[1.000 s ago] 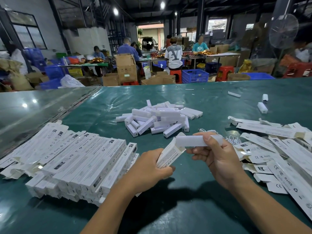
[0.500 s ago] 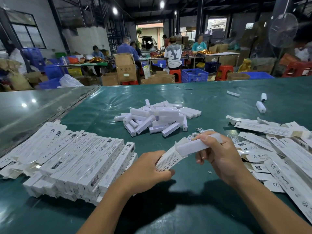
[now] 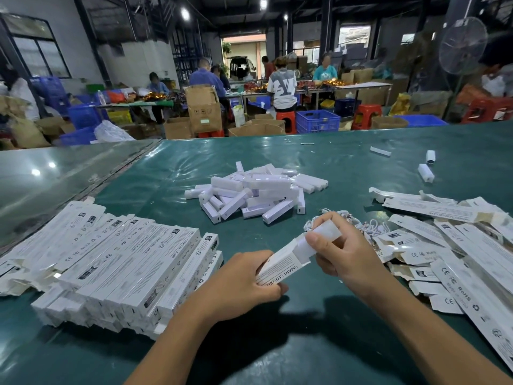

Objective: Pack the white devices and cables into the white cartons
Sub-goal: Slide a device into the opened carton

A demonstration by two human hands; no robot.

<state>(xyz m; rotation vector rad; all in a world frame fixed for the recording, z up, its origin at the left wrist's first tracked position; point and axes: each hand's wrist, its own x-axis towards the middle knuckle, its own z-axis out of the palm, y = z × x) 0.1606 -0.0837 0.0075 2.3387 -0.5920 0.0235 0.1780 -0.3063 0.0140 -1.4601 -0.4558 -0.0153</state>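
Table (image 3: 361,168) fills the frame; packed cartons (image 3: 125,262) lower left, flat cartons (image 3: 458,245) right, loose devices (image 3: 255,193) centre. Left hand (image 3: 244,284) grips the open carton (image 3: 280,263); right hand (image 3: 347,251) pinches a device (image 3: 323,232), apparently half inserted. Keep device and carton aligned while sliding it in.

The bench (image 3: 347,165) wears a glossy dark green sheet. The devices (image 3: 258,194) heaped at mid-frame are plain white, and so are the cables (image 3: 369,226). The cartons (image 3: 116,262) stacked at lower left are white with small black print and logos. Beyond, at the top of the frame, stand blue crates (image 3: 317,120) and red stools (image 3: 367,113).
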